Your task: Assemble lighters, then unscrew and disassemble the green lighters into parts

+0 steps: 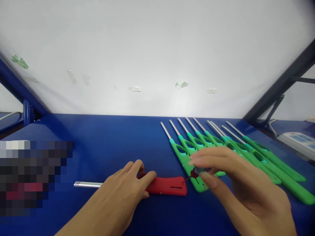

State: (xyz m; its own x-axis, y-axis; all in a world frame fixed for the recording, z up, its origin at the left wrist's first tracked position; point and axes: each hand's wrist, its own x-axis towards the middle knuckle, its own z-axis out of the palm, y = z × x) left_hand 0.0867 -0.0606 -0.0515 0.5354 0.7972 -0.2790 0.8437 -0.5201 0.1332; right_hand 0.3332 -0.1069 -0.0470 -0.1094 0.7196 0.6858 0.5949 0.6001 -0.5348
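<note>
A red long-necked gas lighter point(168, 185) lies on the blue table with its metal tube pointing left and its slotted handle end pointing right. My left hand point(130, 183) is closed around its middle, hiding the part where tube and handle meet. Between the thumb and fingers of my right hand point(231, 177) is a small screwdriver point(194, 172) with a dark red collar. Its thin shaft slants down to the left, and the tip meets the red handle near its right end. My right palm partly covers the green lighters behind it.
Several green gas lighters point(182, 159) lie side by side on the right, tubes pointing away from me. A white wall point(147, 59) rises behind the blue table point(105, 141). A pale device point(299, 141) stands at the far right. A blurred-out patch point(27, 177) covers the left.
</note>
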